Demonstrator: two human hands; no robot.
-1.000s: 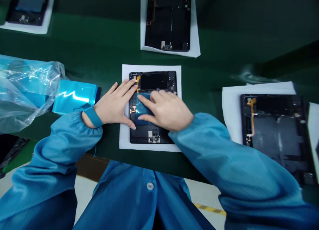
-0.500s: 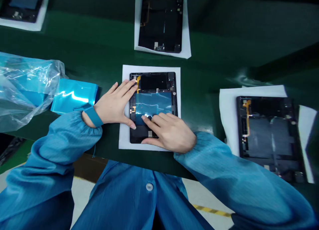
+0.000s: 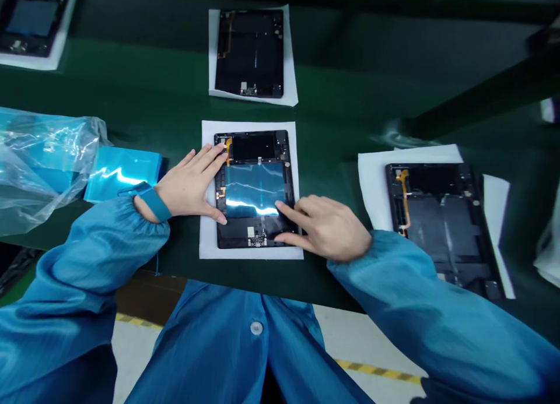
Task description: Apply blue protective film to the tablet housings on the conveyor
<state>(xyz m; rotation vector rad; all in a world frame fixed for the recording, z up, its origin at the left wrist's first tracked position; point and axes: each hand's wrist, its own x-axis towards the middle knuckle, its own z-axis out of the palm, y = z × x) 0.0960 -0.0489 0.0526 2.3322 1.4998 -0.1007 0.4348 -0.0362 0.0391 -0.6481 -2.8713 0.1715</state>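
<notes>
An opened black tablet frame (image 3: 251,229) lies on a white sheet (image 3: 207,241) on the green belt (image 3: 350,101) in front of me. A shiny blue film (image 3: 255,189) covers its middle. My left hand (image 3: 190,185) lies flat with fingers spread along the tablet's left edge, thumb on its lower left side. My right hand (image 3: 330,226) rests at the tablet's lower right corner, with index finger and thumb stretched out to touch the film's bottom right corner and the frame; the other fingers are curled. Neither hand holds anything.
A stack of blue films (image 3: 125,171) lies left of my left hand, beside a crumpled clear plastic bag (image 3: 39,159). More opened tablets on white sheets sit ahead (image 3: 251,51), at the right (image 3: 441,223) and at the far left corner (image 3: 30,19).
My right hand has slid from the middle of the blue film down and right to the tablet's lower right corner, uncovering the film. The left hand kept its place.
</notes>
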